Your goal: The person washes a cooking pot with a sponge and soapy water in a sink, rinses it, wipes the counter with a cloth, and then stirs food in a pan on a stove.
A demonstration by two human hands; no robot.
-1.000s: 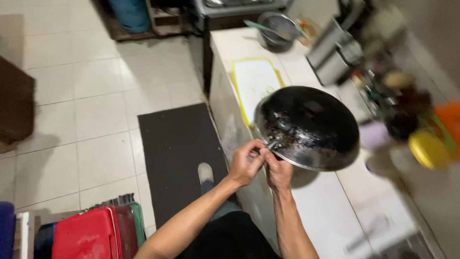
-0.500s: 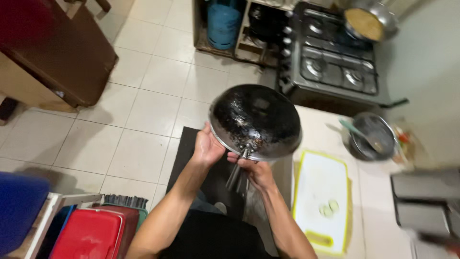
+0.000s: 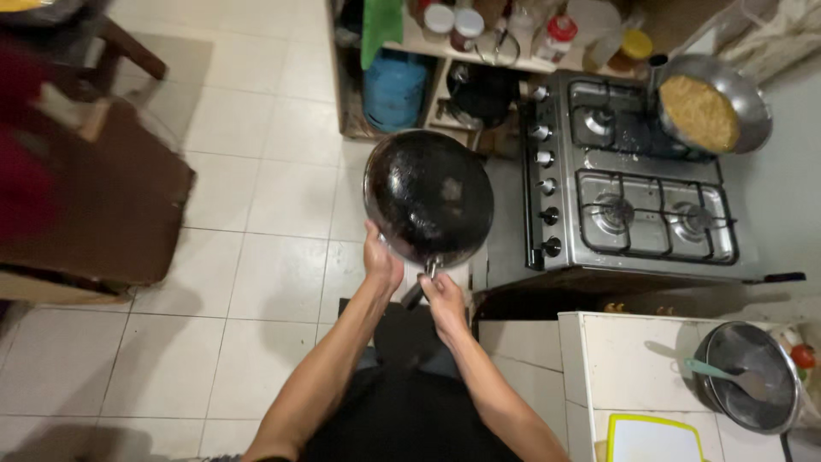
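I hold a large black wok (image 3: 428, 195) out in front of me, above the tiled floor and just left of the gas stove (image 3: 633, 184). My left hand (image 3: 380, 258) grips the wok's near rim. My right hand (image 3: 442, 297) is closed around its short dark handle at the bottom edge. The wok's inside looks dark with a few pale specks.
A metal pan of yellowish food (image 3: 705, 107) sits on the stove's far right burner. A blue gas cylinder (image 3: 395, 87) stands under a shelf of jars. A dark wooden table (image 3: 103, 205) is at left. A counter (image 3: 633, 368) at lower right carries a bowl with a teal spatula (image 3: 753, 385).
I have turned left from the counter toward the stove, carrying the wok with both hands. The stove now lies directly to the wok's right.
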